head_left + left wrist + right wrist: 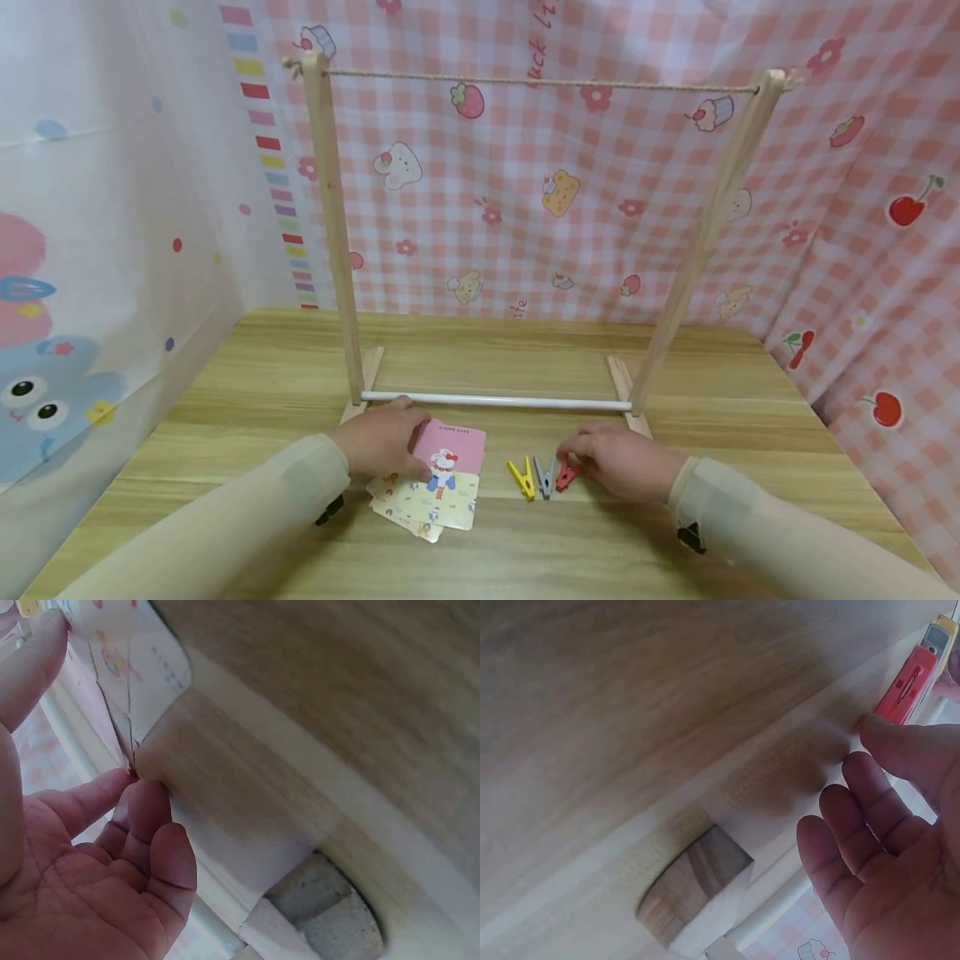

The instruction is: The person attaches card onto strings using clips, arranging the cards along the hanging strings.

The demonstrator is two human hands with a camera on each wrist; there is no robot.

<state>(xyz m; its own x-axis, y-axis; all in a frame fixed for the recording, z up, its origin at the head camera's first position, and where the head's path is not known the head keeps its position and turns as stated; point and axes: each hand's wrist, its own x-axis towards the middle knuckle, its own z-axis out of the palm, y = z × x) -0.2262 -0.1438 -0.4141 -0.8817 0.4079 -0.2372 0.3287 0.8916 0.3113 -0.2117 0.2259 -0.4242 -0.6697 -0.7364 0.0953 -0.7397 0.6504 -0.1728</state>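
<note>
My left hand (378,437) lies at the left side of a small stack of printed cards. Its thumb rests over the edge of the pink and yellow top card (457,492), and a fingertip reaches the card's upper corner; the left wrist view shows the other fingers loosely bent. Cards underneath (405,510) fan out at the lower left. My right hand (626,458) rests on the table, fingertips right at a red clothespin (907,686), its fingers relaxed in the right wrist view. Beside that lie a grey clothespin (545,477) and a yellow clothespin (522,478).
Behind the hands stands a wooden frame, with a left post (333,225) and a right post (701,242). A rope (540,81) runs between their tops and a white rod (495,402) joins them low down. Patterned cloth (510,167) hangs behind the wooden table (502,558).
</note>
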